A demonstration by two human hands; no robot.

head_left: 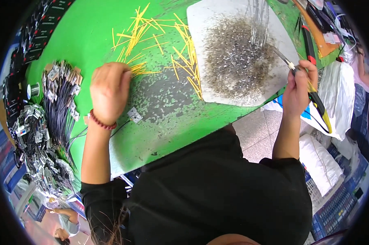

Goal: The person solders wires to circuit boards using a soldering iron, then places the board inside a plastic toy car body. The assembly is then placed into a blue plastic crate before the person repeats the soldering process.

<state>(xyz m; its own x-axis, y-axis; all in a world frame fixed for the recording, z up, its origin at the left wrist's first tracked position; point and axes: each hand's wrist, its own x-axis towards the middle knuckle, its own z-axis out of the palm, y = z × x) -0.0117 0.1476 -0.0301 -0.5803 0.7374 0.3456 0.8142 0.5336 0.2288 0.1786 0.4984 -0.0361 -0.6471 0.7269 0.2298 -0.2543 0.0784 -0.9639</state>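
My right hand (297, 87) grips a soldering iron (318, 105) with a black and yellow handle. Its metal tip points up and left over a scorched pale board (217, 96). Over the green table, my left hand (109, 90) is closed, with its fingers curled at thin yellow pieces (145, 69); its fingertips are hidden. A red bead bracelet circles that wrist. Beside it lies a small circuit board (134, 115) on a dark cable. Several silvery strands (258, 24) rise from the far part of the pale board.
Cable bundles with small boards (62, 87) and another heap (37, 153) lie at left, near a wire spool (33, 90). A red and black handled tool (309, 43) lies at far right. White bags (321, 163) sit below. People are at the lower left and right edge.
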